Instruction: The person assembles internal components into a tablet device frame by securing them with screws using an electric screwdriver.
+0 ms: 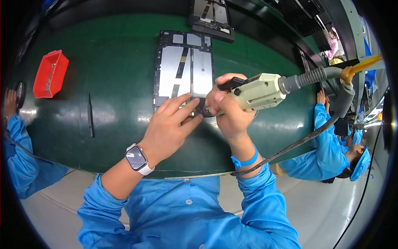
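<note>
At the near edge of the open tablet chassis (186, 72), the left hand (168, 126) lies palm down with its fingers spread, fingertips resting on the frame, while the right hand (232, 112) is closed around a cream electric screwdriver (261, 93) just beside it. Working the driver well here seems to call for light, even pressure from the left fingers, enough to stop the chassis turning on the green work surface (124, 83) without bending the thin frame. The driver's axis is best set square to the chassis; its body leans off to the right in this view, though from overhead I cannot tell how upright it truly stands, and the bit's seat is hidden by the fingers. A slip toward the chassis's middle could scratch the silver panel or nick the flat ribbon cable (181, 64), so the left fingertips are safer a little aside from the bit. The chassis lies directly beyond both hands, mostly ahead of the left one, its near right corner at the right hand's fingers. Well left of the chassis sit slim black tweezers (91, 116) and, farther out, a red parts bin (61, 76).
</note>
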Demonstrator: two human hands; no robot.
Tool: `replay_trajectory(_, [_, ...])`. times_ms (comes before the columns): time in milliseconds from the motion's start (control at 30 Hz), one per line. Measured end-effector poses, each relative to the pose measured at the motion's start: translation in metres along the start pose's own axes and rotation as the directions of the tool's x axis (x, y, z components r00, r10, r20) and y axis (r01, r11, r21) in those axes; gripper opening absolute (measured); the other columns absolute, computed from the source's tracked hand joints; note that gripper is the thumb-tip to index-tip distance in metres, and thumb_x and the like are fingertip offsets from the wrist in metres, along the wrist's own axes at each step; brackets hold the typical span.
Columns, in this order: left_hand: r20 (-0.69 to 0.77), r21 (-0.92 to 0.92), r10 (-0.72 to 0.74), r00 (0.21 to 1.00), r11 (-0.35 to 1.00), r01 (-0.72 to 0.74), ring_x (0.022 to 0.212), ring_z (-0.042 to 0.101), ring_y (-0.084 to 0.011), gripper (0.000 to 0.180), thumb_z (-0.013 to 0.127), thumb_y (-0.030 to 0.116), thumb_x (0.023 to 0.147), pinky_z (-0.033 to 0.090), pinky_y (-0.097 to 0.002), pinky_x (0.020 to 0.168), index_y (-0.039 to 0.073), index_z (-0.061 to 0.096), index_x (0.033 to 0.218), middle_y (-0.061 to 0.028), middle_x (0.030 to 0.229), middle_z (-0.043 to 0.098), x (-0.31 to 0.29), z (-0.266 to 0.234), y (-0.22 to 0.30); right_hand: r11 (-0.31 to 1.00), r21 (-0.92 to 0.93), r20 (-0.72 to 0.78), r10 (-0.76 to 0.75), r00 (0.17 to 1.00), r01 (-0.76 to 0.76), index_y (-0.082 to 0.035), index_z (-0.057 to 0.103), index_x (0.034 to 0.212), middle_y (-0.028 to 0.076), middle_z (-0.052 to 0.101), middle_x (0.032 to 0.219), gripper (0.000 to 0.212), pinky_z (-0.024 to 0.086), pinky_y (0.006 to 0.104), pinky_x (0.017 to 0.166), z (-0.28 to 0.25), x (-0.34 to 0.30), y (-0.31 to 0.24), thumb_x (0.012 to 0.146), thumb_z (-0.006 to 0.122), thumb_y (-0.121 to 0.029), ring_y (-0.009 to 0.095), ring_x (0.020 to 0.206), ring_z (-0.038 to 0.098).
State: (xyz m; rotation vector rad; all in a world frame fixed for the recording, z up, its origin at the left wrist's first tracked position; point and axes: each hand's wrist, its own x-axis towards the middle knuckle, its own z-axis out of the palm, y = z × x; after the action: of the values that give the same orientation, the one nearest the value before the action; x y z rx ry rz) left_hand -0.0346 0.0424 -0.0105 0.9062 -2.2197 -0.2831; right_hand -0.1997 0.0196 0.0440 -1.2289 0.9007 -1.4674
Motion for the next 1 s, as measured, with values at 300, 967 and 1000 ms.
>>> replay_trajectory(300, [0.011, 0.022, -0.005, 1.000, 1.000, 0.005, 0.120, 0.055, -0.0329, 0.023, 0.065, 0.006, 0.077, 0.049, -0.0447, 0.095, 0.005, 0.072, 0.099, -0.0133, 0.121, 0.062, 0.004, -0.005, 0.003, 0.998, -0.041, 0.060, -0.040, 0.997, 0.043, 0.001, 0.061, 0.101, 0.007, 0.063, 0.093, 0.023, 0.050, 0.0261, 0.067, -0.007, -0.001, 0.012, 0.079, 0.065, 0.005, 0.011, 0.075, 0.058])
replay_trajectory(967, [-0.083, -0.032, -0.079, 0.993, 0.997, 0.076, 0.103, 0.063, -0.0332, 0.024, 0.077, 0.000, 0.071, 0.053, -0.0418, 0.087, -0.002, 0.069, 0.093, -0.0136, 0.108, 0.066, 0.018, 0.001, 0.011, 0.990, 0.085, -0.199, -0.096, 0.975, 0.114, 0.003, 0.059, 0.105, 0.006, 0.060, 0.077, 0.026, 0.045, 0.0240, 0.051, -0.043, 0.012, -0.012, 0.080, 0.061, 0.006, 0.011, 0.056, 0.056])
replay_trajectory(1000, [-0.078, -0.048, -0.112, 0.991, 0.993, 0.108, 0.103, 0.063, -0.0337, 0.023, 0.077, 0.000, 0.071, 0.053, -0.0418, 0.087, -0.002, 0.068, 0.093, -0.0139, 0.109, 0.066, 0.019, 0.001, 0.013, 0.991, 0.085, -0.184, -0.082, 0.980, 0.099, 0.003, 0.059, 0.105, 0.006, 0.061, 0.078, 0.027, 0.045, 0.0235, 0.051, -0.043, 0.009, -0.013, 0.078, 0.063, 0.006, 0.010, 0.057, 0.056])
